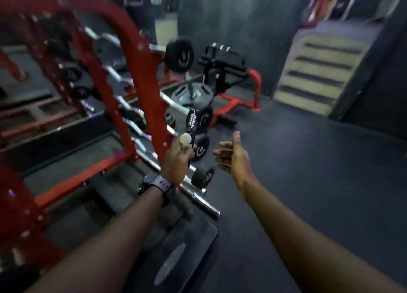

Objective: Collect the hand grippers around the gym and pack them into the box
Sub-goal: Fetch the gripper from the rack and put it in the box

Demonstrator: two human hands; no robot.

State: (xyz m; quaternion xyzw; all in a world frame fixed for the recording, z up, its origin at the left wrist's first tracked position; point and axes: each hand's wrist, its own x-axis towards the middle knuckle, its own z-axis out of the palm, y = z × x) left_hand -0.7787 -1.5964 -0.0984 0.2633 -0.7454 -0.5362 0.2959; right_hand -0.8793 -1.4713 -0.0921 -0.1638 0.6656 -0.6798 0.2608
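My left hand (176,162), with a dark watch on its wrist, is closed around a hand gripper (191,125). The hand gripper has a steel coil spring at the top, dark handles and a round white knob near my fingers. It stands upright in front of the red barbell rack (132,57). My right hand (232,158) hovers just to the right of it, fingers spread, palm turned left, holding nothing. No box shows in the head view.
The red rack fills the left side, loaded with chrome bars (198,196) and black weight plates (179,53). A red and black bench machine (222,72) stands behind. Pale steps (319,72) rise at the right. Dark rubber floor (308,160) stretches right of my arms.
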